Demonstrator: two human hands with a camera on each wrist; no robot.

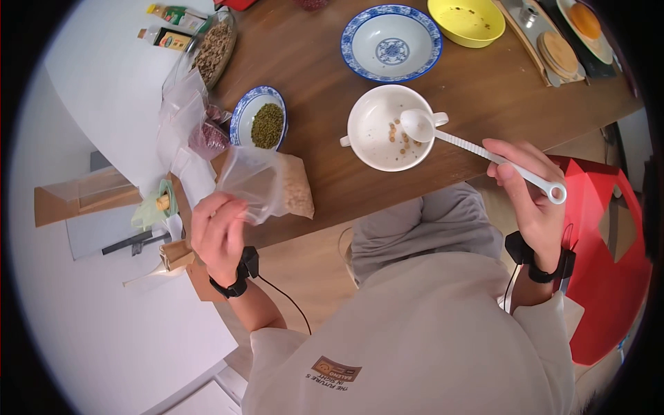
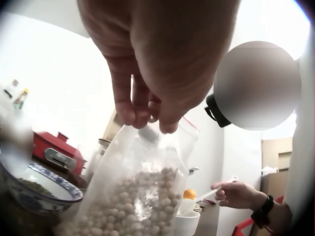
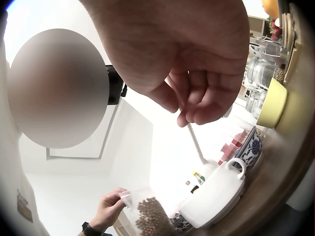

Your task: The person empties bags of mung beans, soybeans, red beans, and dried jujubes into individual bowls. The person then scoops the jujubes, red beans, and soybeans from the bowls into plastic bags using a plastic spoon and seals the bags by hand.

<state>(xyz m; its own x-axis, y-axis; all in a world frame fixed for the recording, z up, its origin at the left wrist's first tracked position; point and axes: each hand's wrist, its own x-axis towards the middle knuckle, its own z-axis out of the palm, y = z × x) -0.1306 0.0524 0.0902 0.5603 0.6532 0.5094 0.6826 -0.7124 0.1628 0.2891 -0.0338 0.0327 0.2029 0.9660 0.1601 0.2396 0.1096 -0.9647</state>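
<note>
The left hand [image 1: 218,232] pinches the top of a clear plastic bag [image 1: 259,187] at the table's front edge. In the left wrist view, round beige beans [image 2: 142,201] fill the bag's lower part. The right hand [image 1: 529,190] grips the ribbed handle of a white spoon [image 1: 417,126], whose bowl is over the right side of a white two-handled pot [image 1: 363,131]. Several tan pieces lie on the pot's bottom. Whether the spoon touches the pot or holds anything cannot be told.
A blue-and-white bowl of green beans [image 1: 267,126] stands behind the bag, beside bags of reddish contents [image 1: 207,138]. Beyond the pot are a blue-rimmed plate [image 1: 360,41] and a yellow bowl [image 1: 470,34]. Two bottles [image 1: 166,38] lie far left. A red chair [image 1: 588,277] is at the right.
</note>
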